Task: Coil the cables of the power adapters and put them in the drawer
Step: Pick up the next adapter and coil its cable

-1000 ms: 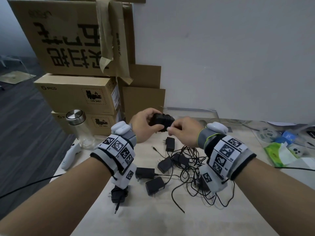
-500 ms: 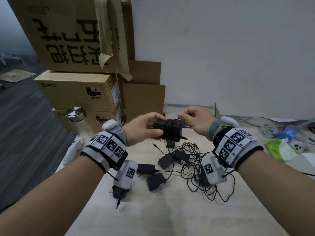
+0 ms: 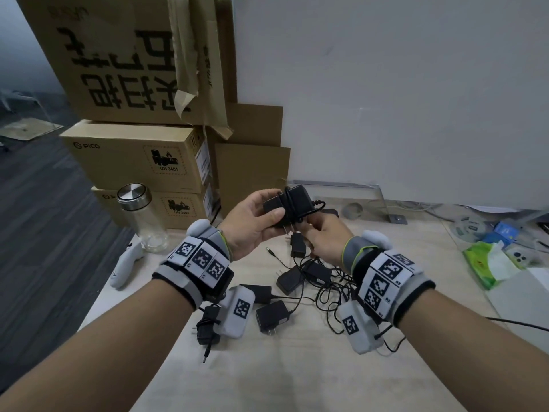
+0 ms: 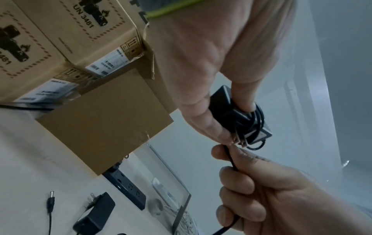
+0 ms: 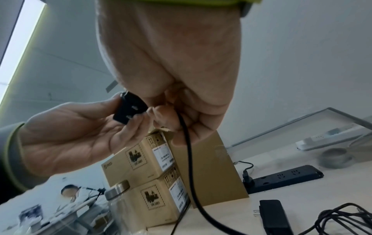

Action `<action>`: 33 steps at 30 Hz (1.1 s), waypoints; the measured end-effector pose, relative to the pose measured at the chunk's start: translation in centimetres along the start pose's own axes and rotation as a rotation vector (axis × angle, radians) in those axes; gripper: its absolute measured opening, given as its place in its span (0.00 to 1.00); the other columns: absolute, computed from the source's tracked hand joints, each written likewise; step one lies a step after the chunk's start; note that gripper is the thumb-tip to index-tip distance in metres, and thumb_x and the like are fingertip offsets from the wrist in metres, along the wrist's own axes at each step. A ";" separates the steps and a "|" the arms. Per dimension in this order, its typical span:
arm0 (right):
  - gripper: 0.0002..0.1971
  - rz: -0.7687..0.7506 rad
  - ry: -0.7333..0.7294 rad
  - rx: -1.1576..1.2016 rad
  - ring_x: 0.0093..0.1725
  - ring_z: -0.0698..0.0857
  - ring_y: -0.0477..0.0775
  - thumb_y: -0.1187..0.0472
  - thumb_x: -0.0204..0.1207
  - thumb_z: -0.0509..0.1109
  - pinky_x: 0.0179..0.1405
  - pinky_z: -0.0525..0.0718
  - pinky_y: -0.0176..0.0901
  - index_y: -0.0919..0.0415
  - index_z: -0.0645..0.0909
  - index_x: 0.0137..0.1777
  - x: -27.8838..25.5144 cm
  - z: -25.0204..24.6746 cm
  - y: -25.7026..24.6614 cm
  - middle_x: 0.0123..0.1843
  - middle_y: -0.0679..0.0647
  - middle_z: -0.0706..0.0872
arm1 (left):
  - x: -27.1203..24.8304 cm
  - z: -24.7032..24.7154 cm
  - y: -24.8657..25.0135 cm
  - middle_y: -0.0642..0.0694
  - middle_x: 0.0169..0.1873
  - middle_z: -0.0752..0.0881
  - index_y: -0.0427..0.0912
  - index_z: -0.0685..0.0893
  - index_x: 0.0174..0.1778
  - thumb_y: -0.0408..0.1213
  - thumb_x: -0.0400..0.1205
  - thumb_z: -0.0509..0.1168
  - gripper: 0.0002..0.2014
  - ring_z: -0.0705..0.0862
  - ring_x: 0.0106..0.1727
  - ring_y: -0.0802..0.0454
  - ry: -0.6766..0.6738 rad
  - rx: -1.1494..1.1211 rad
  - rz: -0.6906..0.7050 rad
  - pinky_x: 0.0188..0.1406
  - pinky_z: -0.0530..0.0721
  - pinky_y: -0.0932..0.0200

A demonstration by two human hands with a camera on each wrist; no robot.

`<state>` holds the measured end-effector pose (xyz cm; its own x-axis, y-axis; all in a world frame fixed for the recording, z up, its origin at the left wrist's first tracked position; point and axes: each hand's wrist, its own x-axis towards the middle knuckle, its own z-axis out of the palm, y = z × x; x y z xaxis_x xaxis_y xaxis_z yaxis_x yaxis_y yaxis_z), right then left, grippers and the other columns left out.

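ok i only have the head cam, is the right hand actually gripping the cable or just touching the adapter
Observer: Gripping. The left wrist view shows the right hand with its fingers curled round the cable, just below the adapter held by the left hand.
Operator: anything on the desk behind my hands
Observer: Yes. The right wrist view shows a black power strip lying by the cardboard, with a plug in its near end.

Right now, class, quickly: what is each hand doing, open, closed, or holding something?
Left hand: grips the black power adapter, cable partly wound round it.
Right hand: fingers curled round that adapter's cable, pinching it near the prongs.
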<state>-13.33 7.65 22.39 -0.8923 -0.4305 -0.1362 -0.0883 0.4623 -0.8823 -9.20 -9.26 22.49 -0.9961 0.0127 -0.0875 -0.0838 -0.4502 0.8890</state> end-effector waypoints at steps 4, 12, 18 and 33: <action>0.13 -0.027 -0.046 -0.149 0.24 0.72 0.49 0.56 0.84 0.61 0.28 0.72 0.44 0.51 0.76 0.36 -0.3 0.4 0.2 0.26 0.50 0.75 | 0.3 0.2 -0.5 0.32 0.66 0.78 0.41 0.75 0.72 0.21 0.83 0.60 0.22 0.83 0.63 0.34 0.008 0.014 -0.017 0.52 0.89 0.46; 0.11 -0.081 -0.056 -0.444 0.31 0.78 0.47 0.55 0.82 0.64 0.33 0.74 0.39 0.54 0.84 0.41 -0.8 -1.0 -0.9 0.30 0.48 0.81 | 1.3 -0.8 -1.2 0.43 0.53 0.85 0.46 0.81 0.66 0.29 0.80 0.69 0.18 0.87 0.49 0.46 0.327 0.772 0.215 0.46 0.91 0.47; 0.09 -0.149 -0.095 -0.793 0.39 0.81 0.50 0.50 0.80 0.65 0.39 0.76 0.41 0.48 0.84 0.41 -0.8 -1.9 -2.7 0.35 0.44 0.82 | 1.4 -1.0 -1.2 0.52 0.58 0.87 0.58 0.78 0.71 0.36 0.79 0.70 0.24 0.86 0.51 0.52 0.112 1.234 0.163 0.56 0.85 0.53; 0.10 -0.181 0.005 -0.240 0.29 0.78 0.49 0.57 0.76 0.74 0.32 0.77 0.41 0.55 0.81 0.33 0.9 -4.3 -2.0 0.29 0.51 0.81 | -1.3 -1.2 0.2 0.43 0.53 0.85 0.47 0.81 0.63 0.22 0.78 0.68 0.20 0.88 0.51 0.47 -0.321 0.526 -0.073 0.52 0.89 0.49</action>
<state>-15.90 9.70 25.98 -0.8545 -0.5192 0.0162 -0.3476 0.5484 -0.7606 -7.88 -10.46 22.25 -0.9392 0.3316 -0.0893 -0.0730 0.0612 0.9955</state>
